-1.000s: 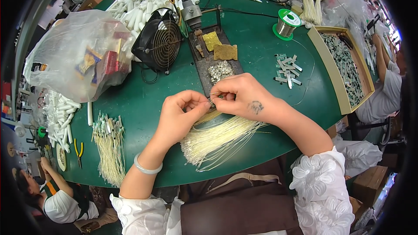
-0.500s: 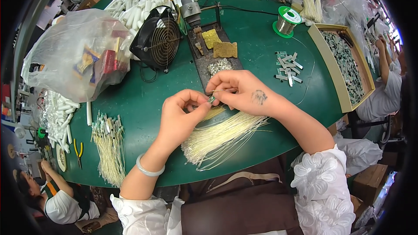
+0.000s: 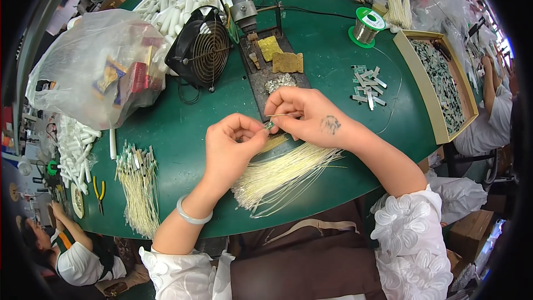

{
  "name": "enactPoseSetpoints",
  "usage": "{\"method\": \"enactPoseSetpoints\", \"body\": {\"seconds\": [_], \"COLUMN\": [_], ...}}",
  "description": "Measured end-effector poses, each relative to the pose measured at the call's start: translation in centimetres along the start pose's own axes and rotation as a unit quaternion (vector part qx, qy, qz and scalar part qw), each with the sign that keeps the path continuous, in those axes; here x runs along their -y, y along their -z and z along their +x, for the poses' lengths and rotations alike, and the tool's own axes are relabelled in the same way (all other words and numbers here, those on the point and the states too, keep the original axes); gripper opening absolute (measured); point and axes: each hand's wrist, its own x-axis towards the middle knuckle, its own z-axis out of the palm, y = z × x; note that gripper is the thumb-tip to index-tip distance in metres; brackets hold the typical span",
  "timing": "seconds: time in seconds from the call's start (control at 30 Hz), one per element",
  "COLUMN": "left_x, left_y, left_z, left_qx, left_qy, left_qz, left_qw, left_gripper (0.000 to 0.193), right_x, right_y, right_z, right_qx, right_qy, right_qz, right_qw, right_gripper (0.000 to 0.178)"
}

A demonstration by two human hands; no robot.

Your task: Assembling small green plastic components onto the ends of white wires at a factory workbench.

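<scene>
Between the thumb and forefinger of my left hand (image 3: 230,147) is a small green circuit board (image 3: 270,125). My right hand (image 3: 313,118) meets it from the other side, its fingers pinched on a thin pale wire (image 3: 284,115). Where wire and board meet is too small to make out. Below both hands lies a loose bundle of cream wires (image 3: 288,175). Another bundle (image 3: 140,191), with small boards at its far ends, rests at the left. Just beyond my fingers is a dark soldering stand base (image 3: 256,80) bearing silvery scraps and a yellow sponge (image 3: 269,48).
A black fan (image 3: 201,50) and a filled plastic bag (image 3: 100,72) stand left of the stand. Yellow-handled pliers (image 3: 100,194) lie at the left edge. On the right are a solder spool (image 3: 365,30), loose small boards (image 3: 367,86) and a carton (image 3: 471,115) of boards.
My left hand and wrist have shifted very slightly, and the bracelet sits a little differently. My right hand stays nearly still; both keep their pinch.
</scene>
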Motion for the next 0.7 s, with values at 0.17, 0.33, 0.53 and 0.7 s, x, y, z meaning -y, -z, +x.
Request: {"method": "enactPoseSetpoints", "body": {"seconds": [0.17,0.33,0.53,0.7], "left_x": [0.0,0.0,-0.4,-1.1], "left_y": [-0.1,-0.3,-0.5,-0.1], "left_z": [0.0,0.0,0.2,0.9], "left_qx": [-0.016,-0.027,-0.011,0.040], "left_qy": [-0.016,-0.022,0.029,0.100], "left_qz": [0.030,0.033,-0.058,-0.071], "left_qw": [0.999,0.999,0.998,0.992], "left_gripper": [0.005,0.005,0.007,0.006], "right_x": [-0.2,-0.3,-0.4,-0.3], "right_y": [-0.1,-0.6,-0.8,-0.7], "right_z": [0.0,0.1,0.1,0.1], "right_qx": [-0.005,-0.044,-0.065,-0.075], "right_qy": [0.018,0.050,0.054,0.062], "right_qz": [-0.010,-0.058,-0.038,-0.043], "right_qw": [1.000,0.996,0.996,0.994], "right_gripper": [0.015,0.017,0.019,0.022]}}
